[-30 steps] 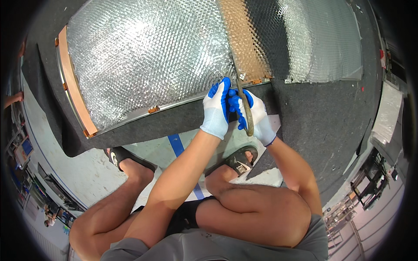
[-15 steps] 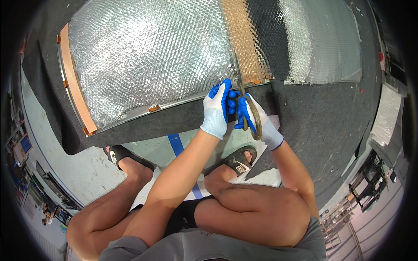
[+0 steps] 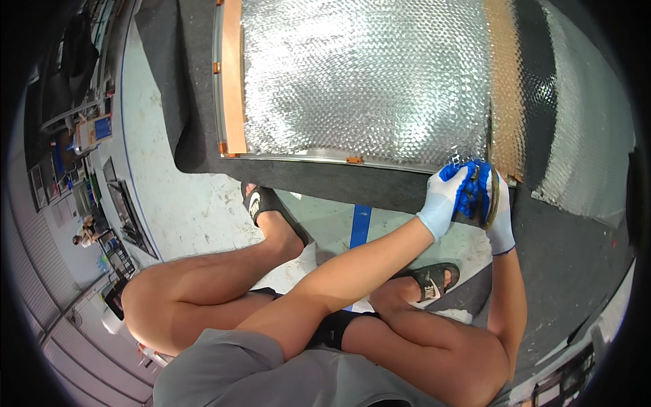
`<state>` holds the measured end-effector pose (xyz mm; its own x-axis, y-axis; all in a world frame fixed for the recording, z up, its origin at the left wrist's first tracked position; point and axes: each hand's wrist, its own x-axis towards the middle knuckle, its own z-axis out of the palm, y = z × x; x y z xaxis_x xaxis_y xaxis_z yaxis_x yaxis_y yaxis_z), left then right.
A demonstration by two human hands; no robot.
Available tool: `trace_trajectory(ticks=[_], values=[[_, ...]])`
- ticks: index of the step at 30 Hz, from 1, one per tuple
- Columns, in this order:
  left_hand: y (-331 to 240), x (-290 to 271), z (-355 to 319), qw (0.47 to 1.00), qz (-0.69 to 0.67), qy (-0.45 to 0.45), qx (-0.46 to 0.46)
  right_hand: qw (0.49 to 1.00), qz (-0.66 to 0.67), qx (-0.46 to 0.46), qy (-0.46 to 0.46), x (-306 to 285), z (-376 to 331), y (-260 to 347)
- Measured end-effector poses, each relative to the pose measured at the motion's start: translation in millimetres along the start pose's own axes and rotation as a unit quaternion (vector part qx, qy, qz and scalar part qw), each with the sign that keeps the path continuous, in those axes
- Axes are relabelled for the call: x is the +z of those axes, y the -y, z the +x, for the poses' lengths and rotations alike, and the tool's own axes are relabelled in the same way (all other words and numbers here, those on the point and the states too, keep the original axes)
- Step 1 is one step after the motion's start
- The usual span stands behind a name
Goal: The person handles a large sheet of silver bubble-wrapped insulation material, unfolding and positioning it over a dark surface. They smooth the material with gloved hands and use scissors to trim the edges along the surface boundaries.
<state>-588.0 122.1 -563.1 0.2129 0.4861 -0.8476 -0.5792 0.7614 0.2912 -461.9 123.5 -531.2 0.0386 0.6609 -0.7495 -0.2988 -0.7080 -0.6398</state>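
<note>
Observed from the head view, with all positions referred to the dark grey felt mat laid on the floor.

Subject item: a sheet of silver bubble foil lies flat on the mat, covering most of it. A tan tape strip runs along the foil's left edge, and a brownish band runs down the foil toward the mat's near edge on the right.

Hands: both wear white gloves with blue palms. The left hand is curled closed at the near edge of the mat, gripping the foil's corner region. The right hand sits touching it, fingers wrapped around a thin curved tool, seemingly a blade or scissors; its exact kind cannot be told. The two hands are pressed together at the foot of the brownish band.

Handling judgement: the foil appears light, limp and crease-prone, with a slick metallic face; the bubbles likely pop or tear under a pinch. It should be held at its edge close to the working point, flat between gloved fingers, rather than mid-sheet, where it would buckle. The taped edge looks the firmest place to grip
</note>
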Motion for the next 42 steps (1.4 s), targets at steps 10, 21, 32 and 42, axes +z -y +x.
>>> trace_trajectory(ticks=[10, 21, 32, 42], values=[[3, -5, 3, 0.999, -0.004, -0.006, -0.045, 0.972, -0.113, -0.205, -0.034, -13, 8, -23], [-15, 0, -5, 0.999, 0.025, -0.012, -0.02, 0.984, -0.113, -0.045, 0.13, -14, -33, 26], [-24, 1, -15, 0.999, 0.042, 0.005, -0.021, 0.995, 0.035, 0.076, 0.057, -8, -19, 36], [-21, -4, -11, 0.999, -0.015, 0.035, -0.036, 0.988, -0.093, 0.016, 0.12, -21, -56, 47]])
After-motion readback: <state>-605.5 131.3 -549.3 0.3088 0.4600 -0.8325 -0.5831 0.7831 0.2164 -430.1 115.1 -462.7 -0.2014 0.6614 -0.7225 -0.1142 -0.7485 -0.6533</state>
